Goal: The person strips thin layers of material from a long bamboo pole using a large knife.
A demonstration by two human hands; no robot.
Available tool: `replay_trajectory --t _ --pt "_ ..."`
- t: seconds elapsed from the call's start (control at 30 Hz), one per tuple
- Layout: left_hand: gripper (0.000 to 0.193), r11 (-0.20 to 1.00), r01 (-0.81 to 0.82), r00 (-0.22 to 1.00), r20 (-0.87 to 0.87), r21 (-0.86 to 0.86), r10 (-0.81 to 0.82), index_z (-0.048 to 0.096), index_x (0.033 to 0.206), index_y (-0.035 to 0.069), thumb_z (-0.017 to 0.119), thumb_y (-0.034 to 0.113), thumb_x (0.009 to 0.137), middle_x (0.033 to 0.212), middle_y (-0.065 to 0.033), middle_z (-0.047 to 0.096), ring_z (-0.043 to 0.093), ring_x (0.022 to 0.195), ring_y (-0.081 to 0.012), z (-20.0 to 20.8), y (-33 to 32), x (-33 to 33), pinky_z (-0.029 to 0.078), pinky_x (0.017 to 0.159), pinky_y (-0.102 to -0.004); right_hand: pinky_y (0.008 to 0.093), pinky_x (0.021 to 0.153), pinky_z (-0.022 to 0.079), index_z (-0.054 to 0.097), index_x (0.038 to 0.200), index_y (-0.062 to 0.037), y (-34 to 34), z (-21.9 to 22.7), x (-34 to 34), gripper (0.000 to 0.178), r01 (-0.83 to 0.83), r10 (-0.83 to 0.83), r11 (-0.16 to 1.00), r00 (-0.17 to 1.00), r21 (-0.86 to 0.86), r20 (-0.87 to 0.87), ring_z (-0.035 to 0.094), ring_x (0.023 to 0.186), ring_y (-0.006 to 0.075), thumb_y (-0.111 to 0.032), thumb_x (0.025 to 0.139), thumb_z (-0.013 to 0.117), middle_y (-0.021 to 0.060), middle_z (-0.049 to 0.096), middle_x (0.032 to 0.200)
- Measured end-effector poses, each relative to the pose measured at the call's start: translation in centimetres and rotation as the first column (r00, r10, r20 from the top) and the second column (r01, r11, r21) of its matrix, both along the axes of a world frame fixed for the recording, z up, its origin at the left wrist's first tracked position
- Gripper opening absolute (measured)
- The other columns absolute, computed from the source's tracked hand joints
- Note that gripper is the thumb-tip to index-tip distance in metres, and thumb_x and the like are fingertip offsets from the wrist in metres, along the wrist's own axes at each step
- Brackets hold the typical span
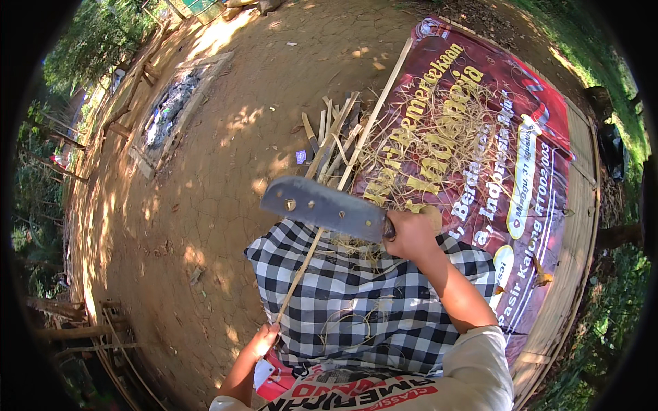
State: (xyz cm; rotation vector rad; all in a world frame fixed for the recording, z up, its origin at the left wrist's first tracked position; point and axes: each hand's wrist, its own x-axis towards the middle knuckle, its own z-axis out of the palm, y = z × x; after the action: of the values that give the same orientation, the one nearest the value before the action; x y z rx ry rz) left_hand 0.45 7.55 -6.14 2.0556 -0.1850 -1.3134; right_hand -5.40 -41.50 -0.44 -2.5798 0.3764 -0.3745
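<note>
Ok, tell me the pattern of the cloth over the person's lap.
Black-and-white check, on the cloth, in the head view.

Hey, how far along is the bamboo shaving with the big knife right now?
Some is done: thin shavings lie heaped on the red banner, with cut bamboo pieces piled beside it. In hand: the right hand holds the cleaver across a long bamboo strip, whose near end the left hand holds over the checked cloth. How much of this strip is left to shave can't be told.
</note>
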Motion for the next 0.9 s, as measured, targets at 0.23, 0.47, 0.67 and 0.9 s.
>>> replay_trajectory --t 0.23,0.47,0.67,0.9 --pt "0.061 0.999 0.032 0.996 -0.085 -0.015 -0.033 0.052 0.076 0.002 0.034 0.056 0.097 0.061 0.0001 0.049 0.046 0.059 -0.0116 -1.8 2.2 0.5 0.038 0.052 -0.0304 0.0361 0.062 0.051 0.057 0.077 -0.0063 1.4 -1.2 0.9 0.029 -0.325 0.324 0.928 0.945 -0.181 -0.04 0.065 0.068 0.0257 -0.017 0.054 0.071 0.0086 0.062 0.071" --pt "0.052 0.984 0.142 0.989 -0.045 0.11 -0.138 0.057 0.084 0.001 0.03 0.042 0.102 0.064 -0.0024 0.053 0.049 0.061 -0.0129 -0.3 0.8 1.0 0.042 0.055 -0.0298 0.0409 0.058 0.051 0.059 0.075 -0.0049 -7.2 -1.4 1.1 0.023 0.197 -0.199 0.977 0.98 -0.082 -0.02 0.065 0.064 0.0328 -0.019 0.059 0.071 0.0157 0.064 0.068" --pt "0.052 0.996 0.051 0.99 -0.135 0.072 -0.041 0.054 0.08 0.003 0.028 0.042 0.102 0.064 -0.0019 0.051 0.047 0.058 -0.0129 -2.4 2.9 1.3 0.04 0.053 -0.0303 0.0456 0.061 0.051 0.06 0.078 -0.0028 -4.8 -3.7 -0.7 0.025 0.206 -0.205 0.979 0.977 0.005 -0.06 0.063 0.064 0.0371 -0.021 0.063 0.068 0.0183 0.063 0.066" --pt "0.051 0.969 0.034 0.977 -0.212 0.244 0.019 0.052 0.106 0.0 0.03 0.046 0.101 0.083 -0.0083 0.059 0.056 0.071 -0.0183 -1.1 3.6 -0.8 0.048 0.062 -0.0322 0.0404 0.062 0.053 0.061 0.086 -0.0046 1.4 -1.0 -0.9 0.031 -0.288 0.281 0.958 0.945 -0.019 -0.169 0.066 0.068 0.0304 -0.021 0.062 0.069 0.0135 0.065 0.072"
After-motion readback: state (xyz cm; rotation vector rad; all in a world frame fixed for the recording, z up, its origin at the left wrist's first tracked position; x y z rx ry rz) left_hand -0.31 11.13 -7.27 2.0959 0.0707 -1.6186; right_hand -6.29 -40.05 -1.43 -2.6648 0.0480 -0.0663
